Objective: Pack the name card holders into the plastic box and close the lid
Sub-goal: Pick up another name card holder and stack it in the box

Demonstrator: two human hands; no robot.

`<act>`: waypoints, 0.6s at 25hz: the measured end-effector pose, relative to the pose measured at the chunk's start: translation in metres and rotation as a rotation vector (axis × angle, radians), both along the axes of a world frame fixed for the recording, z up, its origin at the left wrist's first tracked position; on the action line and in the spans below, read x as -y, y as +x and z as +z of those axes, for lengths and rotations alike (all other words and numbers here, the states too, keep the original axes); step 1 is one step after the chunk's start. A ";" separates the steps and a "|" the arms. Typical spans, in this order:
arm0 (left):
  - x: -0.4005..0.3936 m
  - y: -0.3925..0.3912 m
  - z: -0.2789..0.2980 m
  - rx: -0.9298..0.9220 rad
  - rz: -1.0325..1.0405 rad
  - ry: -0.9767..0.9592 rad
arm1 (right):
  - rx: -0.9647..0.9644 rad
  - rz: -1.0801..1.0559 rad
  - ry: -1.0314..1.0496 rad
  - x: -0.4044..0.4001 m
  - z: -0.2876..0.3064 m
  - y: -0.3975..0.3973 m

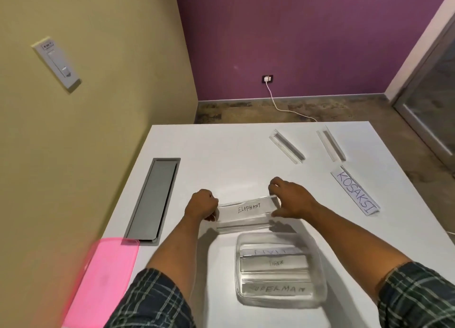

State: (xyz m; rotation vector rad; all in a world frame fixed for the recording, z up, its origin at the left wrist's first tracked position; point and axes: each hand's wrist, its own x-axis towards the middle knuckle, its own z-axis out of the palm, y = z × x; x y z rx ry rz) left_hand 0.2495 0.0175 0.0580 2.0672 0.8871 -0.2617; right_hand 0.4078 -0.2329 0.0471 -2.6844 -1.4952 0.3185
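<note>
Fingers (272, 188) of both hands pinch the ends of a clear card holder (247, 213) lettered ELEPHANT.

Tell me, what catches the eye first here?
Both hands, left hand and right hand, grip the ends of a clear card holder labelled ELEPHANT at the table's middle. Just nearer the person sits a clear plastic box already holding other holders. A bright pink lid lies at the table's left edge.

light: bright and even, from above | shadows: soft grey ones on the white table (197, 155) under both arms | glare: faint shine on the clear plastic box (317, 253) | blur: pink lid (105, 278) left of the box is smeared | edges: walls bend outward
</note>
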 end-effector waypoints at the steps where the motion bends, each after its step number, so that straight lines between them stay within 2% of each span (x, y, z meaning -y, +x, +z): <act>1: 0.006 0.001 0.004 -0.015 -0.052 0.015 | -0.030 0.013 0.012 0.011 0.004 -0.001; 4: 0.020 0.005 0.013 -0.106 -0.176 0.039 | -0.119 0.043 0.064 0.044 0.007 -0.010; 8: 0.038 0.016 0.022 -0.314 -0.356 -0.115 | -0.132 0.072 0.118 0.088 0.006 -0.023; 15: 0.096 0.030 0.023 -0.553 -0.660 -0.045 | -0.205 0.040 0.085 0.151 -0.013 -0.050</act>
